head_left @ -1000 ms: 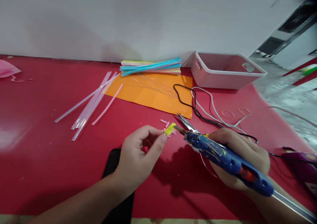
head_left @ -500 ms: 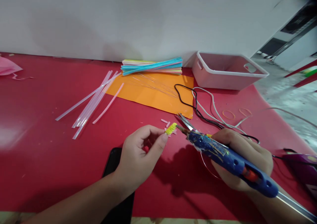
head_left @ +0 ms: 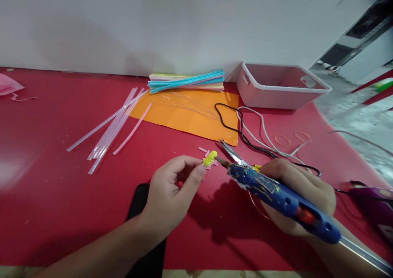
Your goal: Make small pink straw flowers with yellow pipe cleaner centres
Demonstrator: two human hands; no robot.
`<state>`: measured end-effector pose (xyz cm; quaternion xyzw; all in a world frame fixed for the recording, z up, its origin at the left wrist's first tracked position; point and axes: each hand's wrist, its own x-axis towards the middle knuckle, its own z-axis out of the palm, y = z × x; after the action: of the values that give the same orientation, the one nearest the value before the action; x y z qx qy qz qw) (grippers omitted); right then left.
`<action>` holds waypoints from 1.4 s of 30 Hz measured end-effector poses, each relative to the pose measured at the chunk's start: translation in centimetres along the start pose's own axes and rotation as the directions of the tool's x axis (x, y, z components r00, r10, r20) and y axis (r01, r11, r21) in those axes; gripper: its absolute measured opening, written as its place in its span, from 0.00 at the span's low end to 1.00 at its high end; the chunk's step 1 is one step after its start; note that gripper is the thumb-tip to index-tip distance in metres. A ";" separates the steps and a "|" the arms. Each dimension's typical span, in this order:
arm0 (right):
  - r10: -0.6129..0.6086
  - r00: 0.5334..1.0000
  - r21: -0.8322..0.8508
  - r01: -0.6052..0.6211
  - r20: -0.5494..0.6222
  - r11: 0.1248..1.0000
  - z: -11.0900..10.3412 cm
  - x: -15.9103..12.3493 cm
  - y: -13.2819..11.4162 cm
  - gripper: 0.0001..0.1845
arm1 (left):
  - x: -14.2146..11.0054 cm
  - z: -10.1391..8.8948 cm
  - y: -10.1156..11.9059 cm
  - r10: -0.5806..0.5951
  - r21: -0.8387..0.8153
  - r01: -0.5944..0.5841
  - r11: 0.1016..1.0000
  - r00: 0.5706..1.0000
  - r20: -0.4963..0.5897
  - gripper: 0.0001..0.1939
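Observation:
Between thumb and forefinger, my left hand (head_left: 172, 192) pinches a small crinkled yellow piece (head_left: 210, 158), its material too small to make out. My right hand (head_left: 301, 192) is wrapped round a blue glue gun (head_left: 267, 192) smeared with dried glue, a clear glue stick (head_left: 362, 253) sticking out of its back end. The gun's nozzle points left at the yellow piece, at or very near its right end. Behind the gun lie scissors (head_left: 231, 152), their handles partly hidden. Small pink scraps (head_left: 202, 149) lie just beyond the yellow piece.
A black phone (head_left: 141, 198) lies partly under my left forearm. Clear glue sticks (head_left: 113, 126) and a pink strip (head_left: 132, 129) lie left of an orange sheet (head_left: 184, 118). Behind are coloured pipe cleaners (head_left: 187, 81) and a bin (head_left: 276, 93). Cables (head_left: 260, 147) and rubber bands (head_left: 281, 140) lie to the right.
The yellow piece has turned slightly in my left fingers, showing a different face. The nozzle stays close to it. The whole view shifts a little.

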<state>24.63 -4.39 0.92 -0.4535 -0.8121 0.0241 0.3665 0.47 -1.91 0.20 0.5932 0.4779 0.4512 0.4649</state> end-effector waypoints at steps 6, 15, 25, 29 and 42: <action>0.003 1.000 -0.010 -0.003 0.009 1.000 0.0 0.0 0.0 0.12 | 0.0 -0.1 0.0 0.024 0.036 -0.024 0.999 1.000 0.006 0.06; -0.010 1.000 -0.021 0.010 -0.001 1.000 0.1 0.0 -0.1 0.10 | -0.1 -0.1 -0.4 0.028 0.079 -0.029 0.996 1.000 0.009 0.07; 0.013 1.000 0.012 -0.013 -0.014 1.000 0.1 -0.2 0.0 0.12 | 0.0 0.1 -0.8 0.029 0.029 -0.028 0.999 0.999 -0.039 0.06; 0.020 1.000 0.015 -0.020 -0.010 1.000 0.0 -0.2 0.1 0.14 | -0.1 0.1 -0.8 0.025 0.026 -0.024 0.999 0.999 -0.041 0.05; -0.039 0.999 0.031 0.038 0.029 0.999 -0.1 0.1 0.1 0.10 | -0.1 0.2 -0.4 0.013 0.015 -0.013 1.000 0.999 -0.040 0.05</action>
<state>24.68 -4.27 1.02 -0.4316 -0.8256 0.0362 0.3616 0.58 -1.96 -0.26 0.5905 0.4867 0.4624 0.4479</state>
